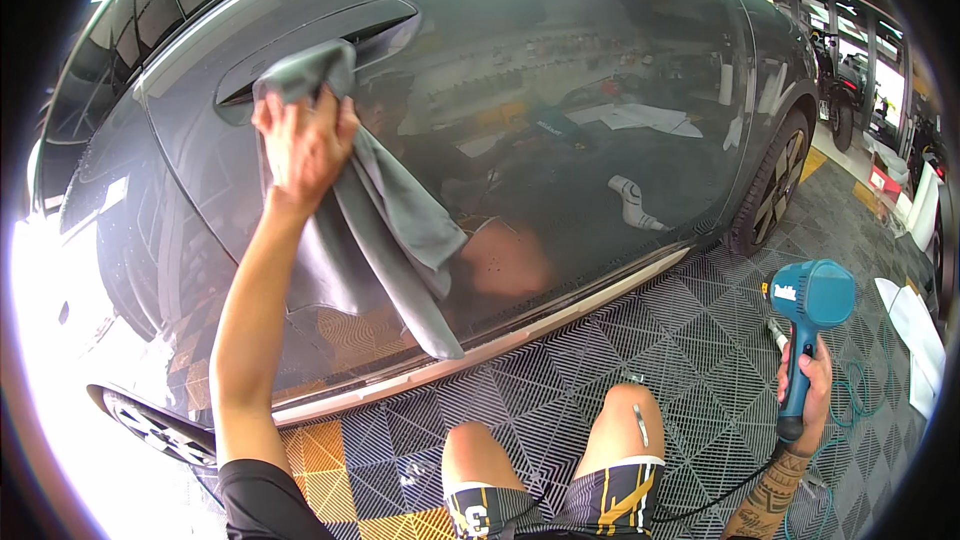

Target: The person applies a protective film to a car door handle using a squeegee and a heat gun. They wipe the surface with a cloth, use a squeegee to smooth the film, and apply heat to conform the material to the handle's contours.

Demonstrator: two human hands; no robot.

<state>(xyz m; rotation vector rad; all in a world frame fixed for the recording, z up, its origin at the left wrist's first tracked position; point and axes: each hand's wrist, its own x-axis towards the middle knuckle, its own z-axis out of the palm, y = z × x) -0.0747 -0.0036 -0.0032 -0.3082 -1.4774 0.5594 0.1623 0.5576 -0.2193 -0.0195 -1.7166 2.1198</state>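
My left hand (305, 145) is closed on a grey microfibre cloth (390, 210), pressing its bunched top against the dark grey car door (560, 90) by the door handle (385, 25). The rest of the cloth hangs in folds down the door panel. Low on the right, my right hand (812, 385) grips a teal heat gun (812, 300) by its handle. The heat gun is held away from the car, above the floor. A black cord (720, 500) runs from the base of its handle toward my legs.
Interlocking grey, black and yellow floor tiles (690, 340) lie under me. The car's front wheel (775, 185) is at the right, its rear wheel (155, 425) at the lower left. A teal hose (855, 395) coils on the floor near white sheets (912, 340). Motorbikes (845, 90) stand at the far right.
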